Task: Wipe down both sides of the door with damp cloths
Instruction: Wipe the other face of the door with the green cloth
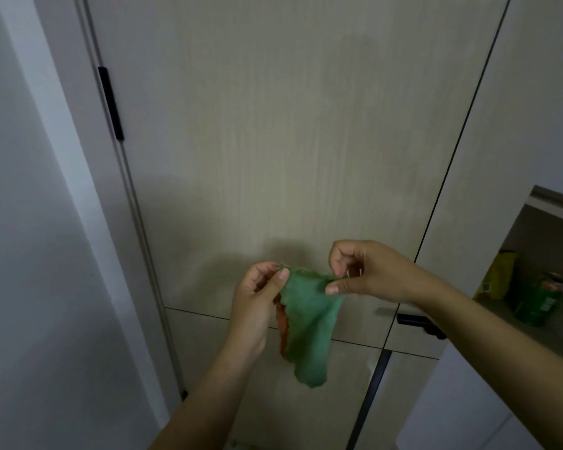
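Door (273,141): closed; handle (416,321) partly hidden behind right forearm. Green cloth (309,326) pinched by left hand (257,306) and right hand (368,274); orange layer barely visible.

Both hands raised — fingers (283,274) pinching.

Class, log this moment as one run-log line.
left hand: pinches green cloth | right hand: pinches its other corner | cloth: hanging, off door | wiping: not yet
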`<state>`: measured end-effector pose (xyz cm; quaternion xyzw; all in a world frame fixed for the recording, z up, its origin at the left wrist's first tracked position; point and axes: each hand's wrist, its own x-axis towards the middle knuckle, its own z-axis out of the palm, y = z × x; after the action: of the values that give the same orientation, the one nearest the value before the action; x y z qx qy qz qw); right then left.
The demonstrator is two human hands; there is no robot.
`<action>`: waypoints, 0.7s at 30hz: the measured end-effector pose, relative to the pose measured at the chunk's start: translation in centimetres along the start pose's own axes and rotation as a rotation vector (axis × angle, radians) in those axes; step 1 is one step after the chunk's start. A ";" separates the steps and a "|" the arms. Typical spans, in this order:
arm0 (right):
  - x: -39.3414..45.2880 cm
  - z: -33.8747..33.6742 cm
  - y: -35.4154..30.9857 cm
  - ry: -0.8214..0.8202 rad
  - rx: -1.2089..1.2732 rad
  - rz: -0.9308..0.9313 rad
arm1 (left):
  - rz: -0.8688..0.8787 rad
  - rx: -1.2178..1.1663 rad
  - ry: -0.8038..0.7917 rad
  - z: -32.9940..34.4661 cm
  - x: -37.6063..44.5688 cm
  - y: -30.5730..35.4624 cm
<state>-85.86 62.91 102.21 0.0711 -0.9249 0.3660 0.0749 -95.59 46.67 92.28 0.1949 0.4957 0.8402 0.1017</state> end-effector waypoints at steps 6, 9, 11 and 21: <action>0.0 -0.1 -0.1 0.097 -0.341 -0.107 | 0.044 -0.020 0.021 0.5 0.1 0.3; -0.4 0.2 -0.6 0.195 -0.477 -0.192 | 0.039 -0.049 0.076 0.8 0.3 0.6; -0.4 0.4 -1.1 0.258 -0.568 -0.247 | 0.034 -0.067 0.092 1.0 0.4 0.9; 2.0 -0.6 -1.6 0.462 -0.471 0.118 | 0.141 0.021 0.075 3.0 3.1 2.9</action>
<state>-87.48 62.00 104.05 -0.0867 -0.9451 0.1523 0.2758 -97.00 48.74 96.81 0.1990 0.4931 0.8466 0.0215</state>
